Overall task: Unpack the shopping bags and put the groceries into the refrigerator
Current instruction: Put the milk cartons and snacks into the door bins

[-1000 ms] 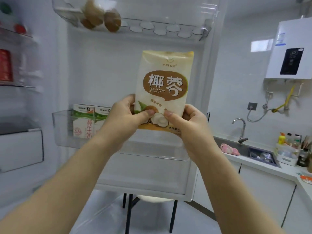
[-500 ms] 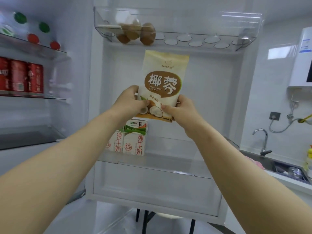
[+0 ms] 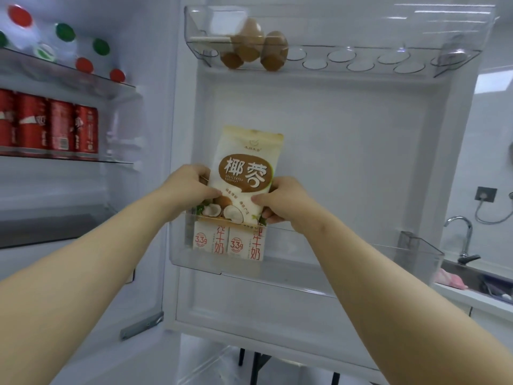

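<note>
Where the left hand [image 3: 188, 187] and the right hand [image 3: 286, 201] meet, the open refrigerator door [image 3: 347, 140] fills the space behind and above them, its white inner liner facing the camera. Left of the left hand lies the refrigerator's main compartment [image 3: 155, 134], with glass shelves one above another. Just below both hands, a clear door bin [image 3: 361, 265] runs across the door and reaches well out to the right of the right hand. High above the hands, a second clear bin, the egg tray [image 3: 374, 56], spans the top of the door. Up and to the left of the left hand, a row of red cans [image 3: 55, 123] stands on a shelf, and on the shelf above them are bottles with red and green caps [image 3: 63, 31].

Between the hands stands the coconut packet [image 3: 244, 176], upright, with its printed front toward the camera. Its lower edge sits at the bin's front rim, directly over two milk cartons [image 3: 230, 243] that stand side by side at the bin's left end, under the hands. Whether the packet rests on the cartons cannot be told.

Each hand pinches the packet by a lower side edge: the left thumb lies on the front face with fingers behind, and the right thumb presses the front while its fingers curl round the lower right corner.

Above the hands, brown eggs [image 3: 249, 48] sit at the tray's left end. Far right of the right hand are a faucet [image 3: 460, 232] and a pink cloth [image 3: 452, 279].
</note>
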Motion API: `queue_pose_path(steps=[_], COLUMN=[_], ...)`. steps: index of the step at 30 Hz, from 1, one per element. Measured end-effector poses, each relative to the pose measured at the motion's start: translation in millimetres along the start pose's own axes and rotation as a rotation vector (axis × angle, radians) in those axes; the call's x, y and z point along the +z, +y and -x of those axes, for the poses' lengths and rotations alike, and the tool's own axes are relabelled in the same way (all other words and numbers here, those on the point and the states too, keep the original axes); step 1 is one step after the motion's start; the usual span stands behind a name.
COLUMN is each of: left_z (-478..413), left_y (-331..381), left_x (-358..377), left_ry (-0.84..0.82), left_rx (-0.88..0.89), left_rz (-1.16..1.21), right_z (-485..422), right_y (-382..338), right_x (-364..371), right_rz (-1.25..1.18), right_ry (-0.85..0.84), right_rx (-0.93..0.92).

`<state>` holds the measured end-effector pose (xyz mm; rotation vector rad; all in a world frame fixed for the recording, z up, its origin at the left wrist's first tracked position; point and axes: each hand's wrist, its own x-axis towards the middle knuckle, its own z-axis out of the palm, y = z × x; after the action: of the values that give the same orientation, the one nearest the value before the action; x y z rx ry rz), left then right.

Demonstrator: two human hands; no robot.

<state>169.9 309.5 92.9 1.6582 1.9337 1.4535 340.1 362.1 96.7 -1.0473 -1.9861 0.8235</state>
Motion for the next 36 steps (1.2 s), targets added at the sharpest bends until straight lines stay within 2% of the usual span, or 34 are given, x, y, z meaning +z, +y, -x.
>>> queue_pose_path(steps=[6,18,21,24,29,36], left_z=[-3,-4,-6,-5,5,33], left_y=[-18,-33,-33,-33,-28,-5], left_x=[-2,-4,-3,-1,2,3], left_ry=[0.094,0.168,0.182,0.211,0.282,0.33], left_rx=[0.011,-0.038,-0.058,-0.068,-0.031,0.142], left_rz=[-0.032,-0.414,-0.474,-0.469,-0.425,-0.526], right_z=[-3,-8,-8,-7,-4,23], right_y=[-2,-5,-5,-4,-2,-6], right_x=[11,24,24,24,21,12], right_rz=[0.062,0.165,0.172,0.23,0.361,0.505], right_ry=[0.013,-0.268,-0.283,-0.238,-0.032,0.231], right_rx=[-0.039,0.149,0.171,0.161,0.069,-0.116])
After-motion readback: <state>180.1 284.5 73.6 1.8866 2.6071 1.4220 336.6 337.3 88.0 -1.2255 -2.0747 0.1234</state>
